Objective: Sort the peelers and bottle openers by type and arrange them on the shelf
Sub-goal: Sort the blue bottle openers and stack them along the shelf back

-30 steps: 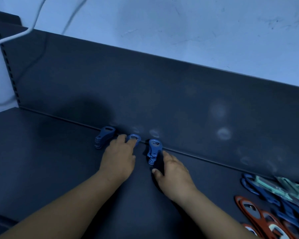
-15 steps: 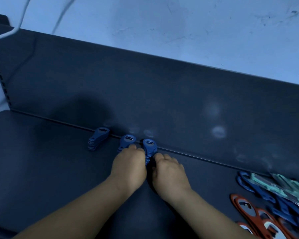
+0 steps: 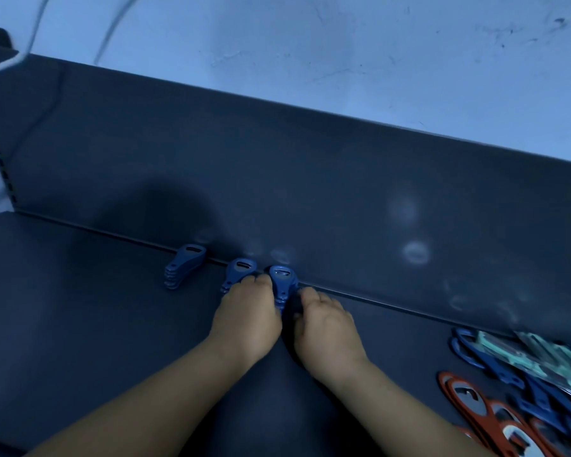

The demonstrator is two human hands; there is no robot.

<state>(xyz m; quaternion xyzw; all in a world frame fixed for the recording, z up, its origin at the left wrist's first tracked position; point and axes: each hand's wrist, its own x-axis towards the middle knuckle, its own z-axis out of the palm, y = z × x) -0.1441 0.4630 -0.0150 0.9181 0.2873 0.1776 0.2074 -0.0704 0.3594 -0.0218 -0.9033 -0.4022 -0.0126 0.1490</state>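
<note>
Currently both hands are knuckles-up on the shelf (image 3: 80, 324), side by side and nearly touching, at the foot of the back panel (image 3: 310, 192).

Left hand (image 3: 248, 319): fingers bent down over the handle end of the middle stack (image 3: 241, 270) of blue bottle openers, covering its near half. Only the slotted head of the stack shows beyond the fingertips. The hand grips this stack from above.

Right hand (image 3: 327, 329): fingers curled, fingertips against the right edge of the right stack (image 3: 281, 282) of blue openers, thumb tucked in toward the stack's handle end. Whether it pinches the stack or only touches it I cannot tell; the contact is in shadow.

The right stack lies in the gap between the two hands, its head just past both sets of fingertips and up against the back panel. The left hand's inner edge touches its left side.

A third stack (image 3: 186, 267) of blue openers lies free, left of the left hand and apart from it, head also at the panel.

Well to the right of the right hand is an unsorted heap: blue openers (image 3: 475, 354), red openers (image 3: 465, 395), and teal packs (image 3: 524, 354) whose contents are too blurred to read.
</note>
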